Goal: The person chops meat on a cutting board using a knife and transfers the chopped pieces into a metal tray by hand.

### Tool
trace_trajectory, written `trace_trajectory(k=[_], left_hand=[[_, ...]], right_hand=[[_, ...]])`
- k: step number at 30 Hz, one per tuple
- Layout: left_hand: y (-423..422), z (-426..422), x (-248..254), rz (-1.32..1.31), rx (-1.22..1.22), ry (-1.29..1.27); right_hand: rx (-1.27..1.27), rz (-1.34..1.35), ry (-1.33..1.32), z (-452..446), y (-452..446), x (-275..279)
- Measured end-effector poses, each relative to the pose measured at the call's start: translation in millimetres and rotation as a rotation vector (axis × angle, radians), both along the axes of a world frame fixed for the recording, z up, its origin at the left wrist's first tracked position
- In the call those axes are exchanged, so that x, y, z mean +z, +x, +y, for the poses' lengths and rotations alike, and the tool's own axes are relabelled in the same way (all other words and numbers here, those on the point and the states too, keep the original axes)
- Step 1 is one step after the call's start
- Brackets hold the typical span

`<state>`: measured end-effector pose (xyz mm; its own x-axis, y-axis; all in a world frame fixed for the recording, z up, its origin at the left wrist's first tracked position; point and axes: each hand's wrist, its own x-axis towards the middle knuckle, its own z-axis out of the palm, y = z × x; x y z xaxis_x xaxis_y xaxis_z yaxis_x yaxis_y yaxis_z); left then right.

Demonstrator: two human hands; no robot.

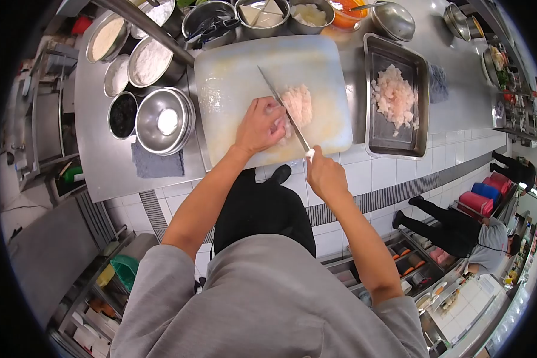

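Your right hand is closed round the white-handled steel knife; your nearer left hand, fingers curled, holds down pale pink raw flesh left of the slanting blade. Right of it, the moist, finely cut flesh runs near to far, mid-board on the whitish cutting board.

Near the near left corner of the counter, nested steel bowls sit beside a gray cloth. A bowl of dark contents stands by the left edge. Toward the far edge stands a container of orange liquid.
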<state>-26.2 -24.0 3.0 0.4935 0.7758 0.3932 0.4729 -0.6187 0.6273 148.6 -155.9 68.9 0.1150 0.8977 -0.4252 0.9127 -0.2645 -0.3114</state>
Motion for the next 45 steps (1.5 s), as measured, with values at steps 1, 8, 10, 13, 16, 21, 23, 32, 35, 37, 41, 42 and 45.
trace_trajectory(k=[1,8,10,13,16,21,23,32,35,37,41,42,45], left_hand=[[-2,0,0,-0.015,-0.009,0.001],[-17,-1,2,-0.1,0.023,-0.006],[-17,2,3,-0.052,-0.05,-0.011],[-14,4,4,-0.012,-0.114,-0.005],[-11,5,5,-0.019,-0.1,-0.001],[-10,2,4,0.0,-0.069,-0.005],[-10,3,3,0.007,-0.047,-0.001],[-11,2,0,-0.02,-0.04,-0.014],[-10,2,-2,-0.013,-0.02,0.009],[-9,6,-2,-0.035,-0.023,0.016],[-11,2,0,0.019,-0.033,-0.017],[-10,0,0,0.014,-0.034,-0.01],[-18,-1,0,-0.084,-0.003,-0.017]], right_hand=[[-0.011,-0.006,-0.041,-5,-1,2],[0.041,0.037,0.095,24,-4,17],[0.026,-0.015,0.062,13,-7,37],[0.048,-0.068,-0.006,-12,-8,58],[0.024,-0.047,-0.042,-16,-9,53],[0.069,-0.053,0.045,10,-8,24],[0.085,-0.07,0.016,7,-5,31],[0.008,-0.004,-0.021,13,-14,14],[0.003,-0.031,-0.133,-5,-8,23],[-0.007,-0.008,-0.042,-3,-11,0],[0.01,0.008,0.093,16,-12,-15],[0.021,-0.003,0.072,19,-12,-9],[0.042,-0.021,0.048,22,-11,19]])
